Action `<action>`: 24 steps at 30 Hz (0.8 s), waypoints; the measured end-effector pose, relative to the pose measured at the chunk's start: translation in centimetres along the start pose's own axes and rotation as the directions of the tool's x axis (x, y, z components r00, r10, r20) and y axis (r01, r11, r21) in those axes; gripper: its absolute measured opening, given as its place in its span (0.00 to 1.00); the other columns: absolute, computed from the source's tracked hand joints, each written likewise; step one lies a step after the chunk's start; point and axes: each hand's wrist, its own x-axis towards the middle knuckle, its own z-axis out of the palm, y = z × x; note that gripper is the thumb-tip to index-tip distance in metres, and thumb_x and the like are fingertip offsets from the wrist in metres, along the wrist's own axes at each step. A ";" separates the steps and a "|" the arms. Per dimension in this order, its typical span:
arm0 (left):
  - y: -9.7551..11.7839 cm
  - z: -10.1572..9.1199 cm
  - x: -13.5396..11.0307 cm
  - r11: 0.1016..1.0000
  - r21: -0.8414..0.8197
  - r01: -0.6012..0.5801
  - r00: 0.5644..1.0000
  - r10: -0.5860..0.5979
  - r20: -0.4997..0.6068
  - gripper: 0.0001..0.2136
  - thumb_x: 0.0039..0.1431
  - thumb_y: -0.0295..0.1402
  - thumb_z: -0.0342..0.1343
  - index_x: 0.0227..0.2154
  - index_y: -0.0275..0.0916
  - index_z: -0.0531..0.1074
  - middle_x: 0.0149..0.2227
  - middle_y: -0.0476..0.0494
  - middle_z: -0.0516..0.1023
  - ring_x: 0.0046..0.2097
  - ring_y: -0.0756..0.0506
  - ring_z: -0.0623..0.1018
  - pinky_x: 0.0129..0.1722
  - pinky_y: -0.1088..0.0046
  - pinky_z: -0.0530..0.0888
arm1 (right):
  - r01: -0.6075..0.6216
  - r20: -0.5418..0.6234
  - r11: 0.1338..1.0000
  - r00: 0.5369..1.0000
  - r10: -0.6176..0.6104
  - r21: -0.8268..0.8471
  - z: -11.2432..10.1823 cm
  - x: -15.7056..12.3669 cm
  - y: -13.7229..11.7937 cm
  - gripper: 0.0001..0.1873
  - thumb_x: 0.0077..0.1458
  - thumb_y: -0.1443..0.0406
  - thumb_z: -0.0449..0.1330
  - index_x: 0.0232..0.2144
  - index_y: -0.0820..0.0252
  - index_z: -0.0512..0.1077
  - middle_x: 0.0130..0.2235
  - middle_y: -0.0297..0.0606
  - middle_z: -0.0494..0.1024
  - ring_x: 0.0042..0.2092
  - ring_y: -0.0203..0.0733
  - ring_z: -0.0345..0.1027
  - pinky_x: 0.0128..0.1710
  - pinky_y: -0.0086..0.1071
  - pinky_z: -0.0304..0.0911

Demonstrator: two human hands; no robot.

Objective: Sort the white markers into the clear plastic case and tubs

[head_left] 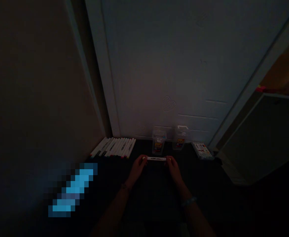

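Both hands hold one white marker (156, 159) level above the dark surface, one at each end. My left hand (139, 166) pinches its left end, and my right hand (173, 166) is closed on its right end. Dark lettering shows along the barrel, but I cannot read it. Behind the marker stands a clear plastic container (158, 143) with a coloured label. A second clear container (180, 138) with a pale handle is to its right. Left of my hands lies a row of several white markers (117, 148) with coloured ends.
A flat clear case with a printed label (202, 150) lies at the right on the dark tabletop (154, 194). A pale panel (159, 65) rises behind. At the lower left is a pixelated bright blue area (72, 191). The scene is dim.
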 end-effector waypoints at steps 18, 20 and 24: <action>-0.2 -0.2 0.2 0.998 -0.062 -0.017 0.999 0.015 -0.029 0.16 0.53 0.45 0.49 0.36 0.36 0.70 0.25 0.51 0.68 0.29 0.50 0.68 0.31 0.76 0.65 | 0.020 0.073 0.998 0.997 -0.015 -0.059 0.4 -0.6 -1.0 0.17 0.48 0.51 0.58 0.33 0.58 0.68 0.31 0.33 0.71 0.34 0.39 0.64 0.32 0.28 0.59; 0.0 -0.2 0.2 0.998 -0.055 -0.006 0.999 0.005 -0.032 0.17 0.53 0.45 0.50 0.36 0.36 0.70 0.24 0.51 0.67 0.29 0.50 0.68 0.31 0.76 0.64 | 0.029 0.079 0.997 0.997 -0.024 -0.067 0.4 -0.6 -1.0 0.16 0.48 0.52 0.57 0.33 0.57 0.67 0.31 0.33 0.71 0.34 0.39 0.64 0.32 0.28 0.58; 0.0 -0.2 0.1 0.998 -0.057 -0.005 0.999 0.002 -0.042 0.17 0.52 0.46 0.50 0.37 0.37 0.70 0.24 0.51 0.67 0.29 0.50 0.68 0.31 0.75 0.65 | 0.028 0.080 0.997 0.997 -0.022 -0.071 0.4 -0.6 -0.7 0.16 0.49 0.52 0.57 0.33 0.57 0.67 0.31 0.33 0.71 0.35 0.40 0.64 0.32 0.28 0.59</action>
